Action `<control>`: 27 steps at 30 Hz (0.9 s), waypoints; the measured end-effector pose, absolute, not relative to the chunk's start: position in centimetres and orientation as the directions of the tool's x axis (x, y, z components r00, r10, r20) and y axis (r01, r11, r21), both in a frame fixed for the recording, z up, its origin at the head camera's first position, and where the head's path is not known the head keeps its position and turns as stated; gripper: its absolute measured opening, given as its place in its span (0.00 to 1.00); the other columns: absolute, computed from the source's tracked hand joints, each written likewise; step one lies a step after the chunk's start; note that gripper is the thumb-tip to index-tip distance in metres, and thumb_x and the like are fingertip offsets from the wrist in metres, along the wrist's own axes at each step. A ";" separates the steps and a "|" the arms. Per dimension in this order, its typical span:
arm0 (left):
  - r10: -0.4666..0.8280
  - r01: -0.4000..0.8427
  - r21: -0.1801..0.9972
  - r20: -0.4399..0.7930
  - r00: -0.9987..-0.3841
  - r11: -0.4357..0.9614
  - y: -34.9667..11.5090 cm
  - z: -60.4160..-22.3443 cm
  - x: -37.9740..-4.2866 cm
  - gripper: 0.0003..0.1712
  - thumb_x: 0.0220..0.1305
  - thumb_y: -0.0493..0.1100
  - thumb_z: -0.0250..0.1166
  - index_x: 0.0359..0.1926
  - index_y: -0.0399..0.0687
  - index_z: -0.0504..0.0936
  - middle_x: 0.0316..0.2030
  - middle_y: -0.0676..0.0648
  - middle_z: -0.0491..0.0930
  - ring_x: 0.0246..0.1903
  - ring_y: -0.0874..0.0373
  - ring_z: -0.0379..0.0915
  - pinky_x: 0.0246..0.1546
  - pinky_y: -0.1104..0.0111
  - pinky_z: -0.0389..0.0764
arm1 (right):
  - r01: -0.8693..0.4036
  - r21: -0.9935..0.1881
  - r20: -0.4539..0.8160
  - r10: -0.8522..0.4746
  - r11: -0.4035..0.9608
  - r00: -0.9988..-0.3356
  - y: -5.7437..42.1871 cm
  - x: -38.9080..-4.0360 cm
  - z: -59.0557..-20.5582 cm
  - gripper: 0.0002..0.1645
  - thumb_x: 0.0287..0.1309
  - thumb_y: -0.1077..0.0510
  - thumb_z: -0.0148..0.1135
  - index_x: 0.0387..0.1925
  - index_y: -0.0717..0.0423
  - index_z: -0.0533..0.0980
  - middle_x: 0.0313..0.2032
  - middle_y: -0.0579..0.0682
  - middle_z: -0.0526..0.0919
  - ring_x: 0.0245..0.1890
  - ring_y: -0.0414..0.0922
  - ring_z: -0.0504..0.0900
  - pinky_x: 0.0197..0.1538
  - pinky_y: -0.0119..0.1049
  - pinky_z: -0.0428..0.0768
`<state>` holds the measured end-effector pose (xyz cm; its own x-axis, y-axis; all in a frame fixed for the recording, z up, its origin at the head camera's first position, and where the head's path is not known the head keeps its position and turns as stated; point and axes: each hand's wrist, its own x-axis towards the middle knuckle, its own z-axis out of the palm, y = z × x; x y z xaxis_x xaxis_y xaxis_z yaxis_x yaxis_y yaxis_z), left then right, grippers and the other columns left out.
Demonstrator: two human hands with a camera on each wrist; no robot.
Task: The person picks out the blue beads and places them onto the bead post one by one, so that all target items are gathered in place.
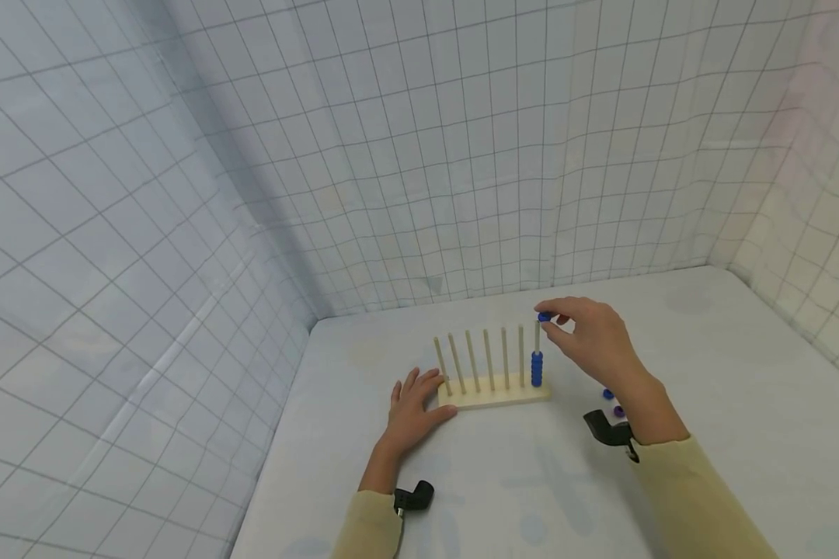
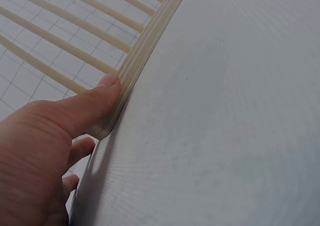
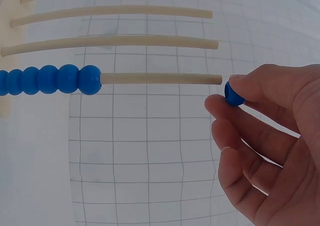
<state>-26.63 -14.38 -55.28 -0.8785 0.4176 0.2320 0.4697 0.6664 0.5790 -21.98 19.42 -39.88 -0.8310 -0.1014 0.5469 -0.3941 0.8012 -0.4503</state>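
A wooden peg rack (image 1: 492,397), with a row of upright pale rods on a flat base, stands on the table. Several blue beads (image 1: 537,369) are stacked low on its rightmost rod. My right hand (image 1: 597,338) pinches a single blue bead (image 3: 235,95) between thumb and index finger. In the right wrist view this bead is just off the tip of that rod, its hole facing the rod and a small gap between them. At the rack's left end, my left hand (image 1: 411,415) holds the base, thumb along its front edge and fingers round the end.
A blue bead (image 1: 607,394) and a purple bead (image 1: 618,411) lie on the white table (image 1: 503,481) beneath the right forearm. Grid-patterned curtains (image 1: 461,155) hang behind the table and at both sides. Each wrist wears a black camera mount (image 1: 414,497).
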 end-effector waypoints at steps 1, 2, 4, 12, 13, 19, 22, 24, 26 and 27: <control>0.418 0.470 0.578 0.233 -0.878 0.667 -14.4 -55.3 -26.7 0.37 0.64 0.64 0.67 0.69 0.54 0.74 0.72 0.49 0.66 0.76 0.41 0.44 0.71 0.38 0.36 | -0.397 -0.449 0.549 -0.103 0.801 -0.830 19.3 -22.0 -39.8 0.16 0.62 0.60 0.70 0.52 0.51 0.85 0.44 0.48 0.88 0.40 0.48 0.82 0.35 0.42 0.76; 0.417 0.470 0.577 0.233 -0.879 0.668 -14.4 -55.3 -26.7 0.37 0.64 0.64 0.67 0.69 0.54 0.74 0.72 0.49 0.66 0.76 0.41 0.44 0.71 0.38 0.36 | -0.400 -0.452 0.549 -0.104 0.797 -0.829 19.3 -22.0 -39.8 0.16 0.62 0.60 0.70 0.52 0.51 0.85 0.44 0.48 0.88 0.40 0.48 0.82 0.35 0.41 0.76; 0.416 0.466 0.578 0.227 -0.880 0.670 -14.4 -55.3 -26.7 0.37 0.64 0.64 0.67 0.69 0.55 0.74 0.72 0.49 0.66 0.76 0.42 0.43 0.71 0.38 0.36 | -0.400 -0.458 0.546 -0.103 0.794 -0.831 19.1 -22.0 -39.7 0.16 0.62 0.60 0.70 0.52 0.51 0.85 0.43 0.48 0.88 0.39 0.48 0.82 0.35 0.41 0.76; 0.418 0.469 0.578 0.231 -0.879 0.668 -14.5 -55.4 -26.7 0.38 0.63 0.65 0.66 0.69 0.56 0.74 0.72 0.49 0.65 0.76 0.41 0.43 0.70 0.38 0.36 | -0.400 -0.466 0.543 -0.102 0.790 -0.834 18.9 -22.3 -40.1 0.16 0.61 0.59 0.70 0.52 0.50 0.85 0.42 0.46 0.88 0.38 0.47 0.82 0.33 0.40 0.74; 0.419 0.472 0.577 0.234 -0.877 0.666 -14.5 -55.4 -26.7 0.38 0.63 0.65 0.67 0.69 0.55 0.74 0.72 0.49 0.66 0.76 0.41 0.43 0.70 0.38 0.36 | -0.403 -0.467 0.545 -0.103 0.787 -0.832 18.9 -22.3 -40.2 0.16 0.62 0.59 0.70 0.52 0.50 0.85 0.42 0.46 0.88 0.38 0.47 0.82 0.33 0.40 0.74; 0.418 0.468 0.578 0.228 -0.879 0.669 -14.4 -55.3 -26.7 0.38 0.63 0.65 0.66 0.69 0.55 0.74 0.72 0.49 0.66 0.76 0.41 0.43 0.71 0.38 0.36 | -0.412 -0.479 0.541 -0.109 0.775 -0.834 18.8 -22.2 -40.4 0.16 0.62 0.59 0.69 0.52 0.51 0.85 0.42 0.46 0.88 0.37 0.48 0.83 0.31 0.39 0.74; 0.413 0.461 0.578 0.222 -0.883 0.673 -14.4 -55.2 -26.7 0.38 0.63 0.65 0.66 0.69 0.55 0.75 0.72 0.50 0.66 0.76 0.42 0.43 0.71 0.39 0.35 | -0.413 -0.485 0.538 -0.109 0.770 -0.836 18.8 -22.3 -40.5 0.16 0.62 0.59 0.70 0.52 0.51 0.85 0.43 0.47 0.88 0.36 0.47 0.82 0.31 0.39 0.74; 0.412 0.459 0.577 0.220 -0.884 0.676 -14.4 -55.2 -26.7 0.37 0.63 0.65 0.66 0.69 0.55 0.75 0.72 0.50 0.66 0.76 0.42 0.43 0.71 0.39 0.35 | -0.415 -0.490 0.537 -0.109 0.766 -0.836 18.8 -22.3 -40.6 0.16 0.62 0.60 0.70 0.52 0.51 0.85 0.43 0.47 0.88 0.35 0.45 0.82 0.30 0.39 0.74; 0.411 0.457 0.580 0.220 -0.885 0.674 -14.4 -55.2 -26.6 0.37 0.63 0.65 0.67 0.68 0.55 0.75 0.72 0.50 0.66 0.76 0.42 0.43 0.71 0.38 0.36 | -0.420 -0.494 0.540 -0.110 0.762 -0.835 18.8 -22.3 -40.6 0.16 0.61 0.60 0.70 0.51 0.51 0.85 0.43 0.47 0.88 0.35 0.44 0.81 0.29 0.38 0.74; 0.410 0.456 0.582 0.219 -0.885 0.674 -14.4 -55.2 -26.6 0.37 0.63 0.65 0.67 0.68 0.55 0.75 0.72 0.49 0.66 0.76 0.42 0.43 0.71 0.38 0.36 | -0.420 -0.496 0.539 -0.110 0.760 -0.835 18.7 -22.3 -40.7 0.16 0.61 0.60 0.70 0.51 0.51 0.85 0.43 0.47 0.88 0.35 0.43 0.81 0.29 0.38 0.74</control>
<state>-26.60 -14.41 -55.19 -0.8853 0.4103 0.2190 0.4561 0.6736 0.5815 -22.27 18.75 -40.68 -0.8351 -0.1100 0.5390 -0.4204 0.7596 -0.4963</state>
